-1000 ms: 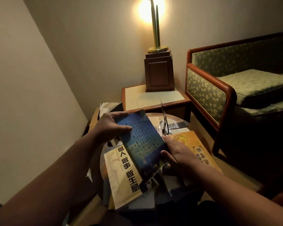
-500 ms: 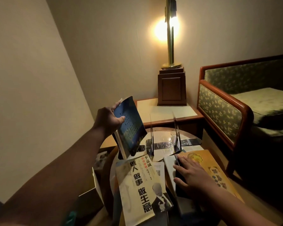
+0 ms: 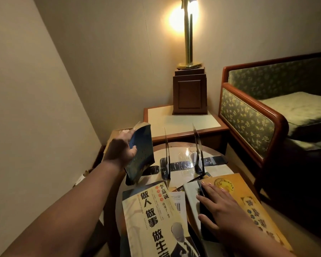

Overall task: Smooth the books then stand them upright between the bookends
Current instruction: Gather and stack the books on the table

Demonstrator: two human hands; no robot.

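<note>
Dimly lamplit, the round worktop [image 3: 181, 154] holds bookends [image 3: 167, 158] and loose books [image 3: 146, 210]; the left hand [image 3: 120, 151] clamps its grip round a blue book [image 3: 143, 153], nearly upright; the right hand [image 3: 224, 206] lies flat, grip apart.

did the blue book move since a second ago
Yes. It rose off the cream book and the blue book is now held nearly upright by the left hand, just left of the left bookend.

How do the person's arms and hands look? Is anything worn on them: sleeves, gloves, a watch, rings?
The left hand and right hand are bare: no gloves, and no ring, watch or bracelet shows. The left forearm and right forearm are bare too, with no sleeve in view. The right hand's nails look short.
</note>
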